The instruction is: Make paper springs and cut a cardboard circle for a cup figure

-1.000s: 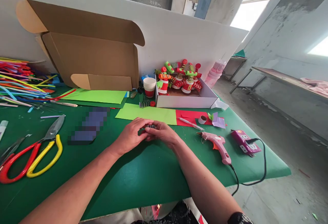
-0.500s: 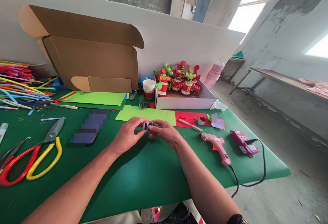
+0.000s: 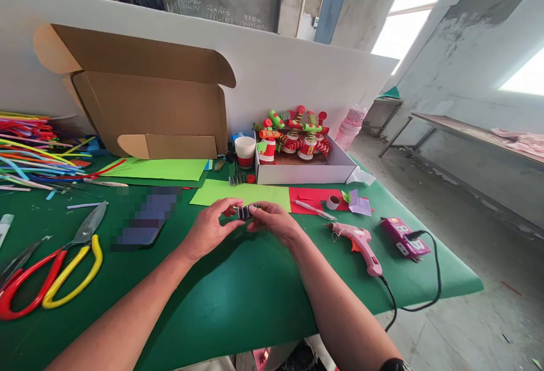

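Between my two hands, just above the green table, is a small dark paper strip folded in zigzag pleats (image 3: 243,212). My left hand (image 3: 212,224) pinches its left end between thumb and fingers. My right hand (image 3: 273,221) is closed on the right end, its fingers hiding part of the folds. Behind my hands lies a light green paper sheet (image 3: 272,194). A similar pleated dark piece (image 3: 238,178) stands farther back, beside a small red disc (image 3: 251,179).
To the right lie a pink glue gun (image 3: 359,244) and a purple power box (image 3: 402,237) with a black cord. Scissors (image 3: 91,224) and a phone (image 3: 147,218) are at left. A white box (image 3: 306,175) with paper-cup figures stands behind, near stacked cups (image 3: 245,147) and a cardboard box (image 3: 148,105).
The view has tilted up slightly, so things sit lower in the picture. More of the pleated strip shows between my hands, which keep hold of both ends.
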The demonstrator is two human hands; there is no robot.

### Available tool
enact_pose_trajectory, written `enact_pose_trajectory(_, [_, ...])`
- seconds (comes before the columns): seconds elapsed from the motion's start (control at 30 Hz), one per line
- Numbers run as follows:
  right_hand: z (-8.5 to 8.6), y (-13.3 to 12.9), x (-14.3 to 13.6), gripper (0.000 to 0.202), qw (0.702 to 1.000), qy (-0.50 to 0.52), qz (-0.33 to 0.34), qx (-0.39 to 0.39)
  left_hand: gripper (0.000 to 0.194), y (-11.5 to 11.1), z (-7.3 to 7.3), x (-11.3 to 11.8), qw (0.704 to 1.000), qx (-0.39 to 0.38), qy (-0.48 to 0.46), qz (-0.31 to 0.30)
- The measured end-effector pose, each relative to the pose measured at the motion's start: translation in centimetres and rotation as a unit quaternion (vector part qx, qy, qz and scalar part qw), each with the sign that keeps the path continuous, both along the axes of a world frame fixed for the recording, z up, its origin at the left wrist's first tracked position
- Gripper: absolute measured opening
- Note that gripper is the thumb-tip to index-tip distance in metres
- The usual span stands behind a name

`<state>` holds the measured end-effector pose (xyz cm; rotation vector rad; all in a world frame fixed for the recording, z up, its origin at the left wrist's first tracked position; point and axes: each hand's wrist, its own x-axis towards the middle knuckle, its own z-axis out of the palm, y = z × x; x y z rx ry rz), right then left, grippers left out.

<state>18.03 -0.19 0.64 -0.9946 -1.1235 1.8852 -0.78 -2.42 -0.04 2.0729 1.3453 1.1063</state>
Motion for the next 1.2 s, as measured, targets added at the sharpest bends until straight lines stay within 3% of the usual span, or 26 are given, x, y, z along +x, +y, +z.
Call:
enact_pose_trajectory(0.2, [-0.2, 0.1, 0.0, 0.042, 1.000, -0.007, 0.011, 0.003, 0.030, 0.1, 0.2, 0.0, 1.000, -0.025, -0.014, 0.008])
enact_pose_trajectory(0.6, [0.1, 0.6, 0.4, 0.036, 0.999, -0.033, -0.034, 0.001, 0.031, 0.4, 0.0, -0.3, 0.998, -0.050, -0.025, 0.039])
enact_pose_trajectory(0.8, [-1.4, 0.7, -1.0, 0.033, 0.975, -0.130, -0.128, 0.129, 0.028, 1.0, 0.3, -1.4, 0.995, 0.005, -0.035, 0.093])
enact_pose_trajectory(1.0, [-2.6, -0.3, -2.6, 0.021, 0.956, -0.200, -0.081, 0.198, 0.029, 3.0, 0.4, -3.0, 0.981, -0.027, -0.015, 0.192])
enact_pose_trajectory(1.2, [-1.9, -1.1, -2.4, 0.020, 0.908, -0.283, -0.068, 0.301, 0.022, 7.7, 0.9, -3.4, 0.968, -0.026, 0.057, 0.243])
